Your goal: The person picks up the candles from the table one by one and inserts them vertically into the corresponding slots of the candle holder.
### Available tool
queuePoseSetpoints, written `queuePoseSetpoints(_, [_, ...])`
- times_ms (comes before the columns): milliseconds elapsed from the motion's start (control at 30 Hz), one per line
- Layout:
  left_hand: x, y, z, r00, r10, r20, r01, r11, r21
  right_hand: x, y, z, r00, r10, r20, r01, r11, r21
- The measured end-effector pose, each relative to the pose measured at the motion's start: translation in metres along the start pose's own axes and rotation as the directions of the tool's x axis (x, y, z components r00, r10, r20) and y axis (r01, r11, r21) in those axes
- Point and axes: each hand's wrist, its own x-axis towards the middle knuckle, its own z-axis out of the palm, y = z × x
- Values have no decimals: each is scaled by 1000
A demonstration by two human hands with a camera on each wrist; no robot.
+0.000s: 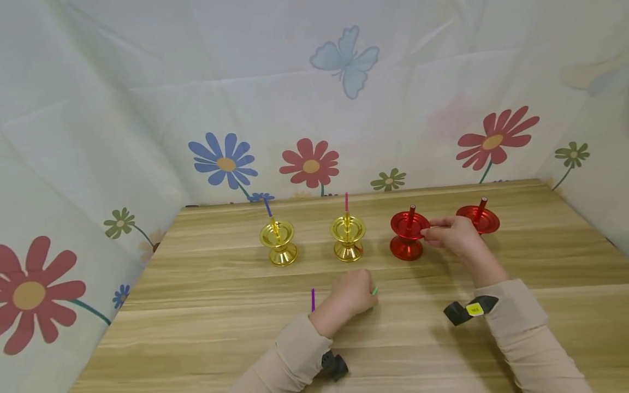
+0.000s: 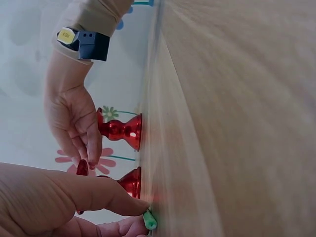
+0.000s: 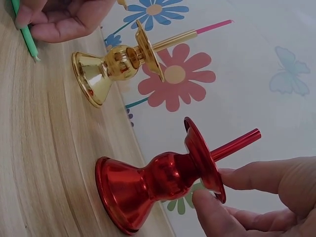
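My right hand [image 1: 454, 236] pinches the dish rim of a red candle holder [image 3: 163, 180] between thumb and fingers; the holder stands upright and its tube is bare. Low over the table, my left hand [image 1: 351, 292] pinches a thin green candle [image 3: 28, 39] between thumb and fingertips. In the head view, most of that candle is hidden by the hand. Behind my right hand stands a second red holder [image 1: 484, 219], also with a bare tube. A gold holder [image 1: 348, 232] with a pink candle [image 1: 346, 202] is beyond my left hand.
Further left, another gold holder [image 1: 277, 237] carries a leaning blue candle [image 1: 267, 206]. A purple candle [image 1: 313, 300] lies on the wooden table [image 1: 196, 305], partly behind my left wrist. A flower-printed cloth [image 1: 255, 109] hangs along the table's back edge.
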Motion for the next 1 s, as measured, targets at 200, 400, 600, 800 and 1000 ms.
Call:
queuePoseSetpoints(200, [1,0,-1,1000,-2,6,2,1000,11,2,3,-2,1000,-5,16,4,999,41])
queuePoseSetpoints(400, [1,1,0,999,-13,34,14,1000,-6,2,4,-3,1000,8,21,-9,999,49])
queuePoseSetpoints(600, [1,1,1,999,4,40,-4,1000,-2,1,4,-4,1000,15,23,-17,998,55])
queuePoseSetpoints(800, [1,0,2,999,16,47,-16,1000,-7,2,3,-4,1000,1,26,-3,997,77])
queuePoseSetpoints(1000, [1,-1,0,999,18,35,-17,1000,-13,2,4,-3,999,-7,35,3,996,88])
